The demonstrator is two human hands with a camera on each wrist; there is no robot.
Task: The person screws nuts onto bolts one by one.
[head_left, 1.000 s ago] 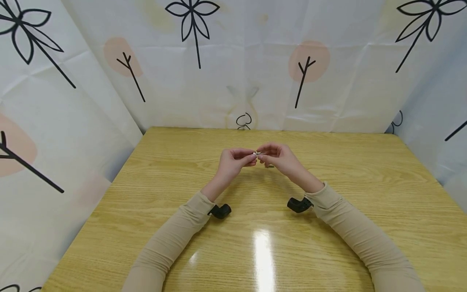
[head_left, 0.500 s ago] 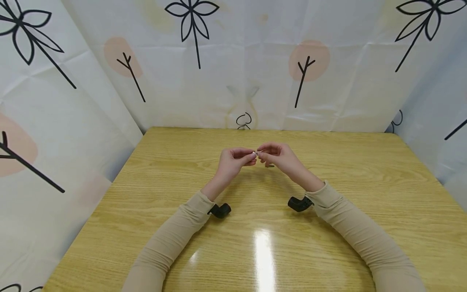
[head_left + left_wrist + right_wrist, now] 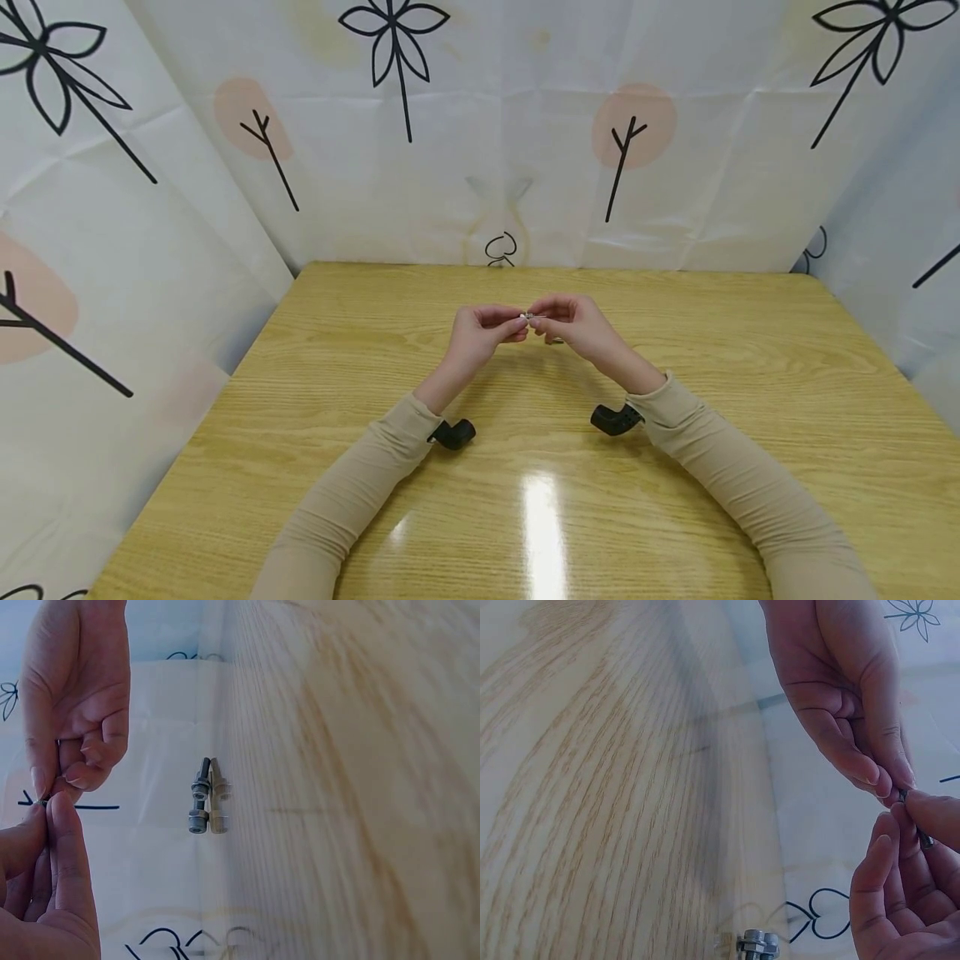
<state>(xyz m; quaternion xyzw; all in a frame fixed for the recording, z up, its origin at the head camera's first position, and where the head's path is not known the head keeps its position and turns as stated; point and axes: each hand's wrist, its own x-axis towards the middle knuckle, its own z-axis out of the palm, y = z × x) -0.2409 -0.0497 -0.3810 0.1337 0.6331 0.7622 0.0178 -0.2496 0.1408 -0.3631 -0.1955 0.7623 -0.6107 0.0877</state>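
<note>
In front of me both hands meet fingertip to fingertip above the table. My right hand (image 3: pixel 572 323) pinches a small metal bolt (image 3: pixel 925 841) between thumb and fingers, which hide most of it. My left hand (image 3: pixel 480 327) pinches the bolt's other end; whether a nut sits there is hidden by the fingertips. The silvery metal shows as a speck between the hands in the head view. Below and beyond them, more bolts with nuts on them (image 3: pixel 199 796) lie on the table. They are mostly behind my right hand in the head view.
The wooden table (image 3: pixel 360 350) ends at the back against a white patterned cloth (image 3: pixel 450 183), which also hangs at both sides. A black wrist mount (image 3: pixel 455 434) sits under the left sleeve, another black mount (image 3: pixel 617 420) under the right.
The right fingertips shift slightly around the bolt, and the metal between the hands shows a little differently. Both arms stay in place.
</note>
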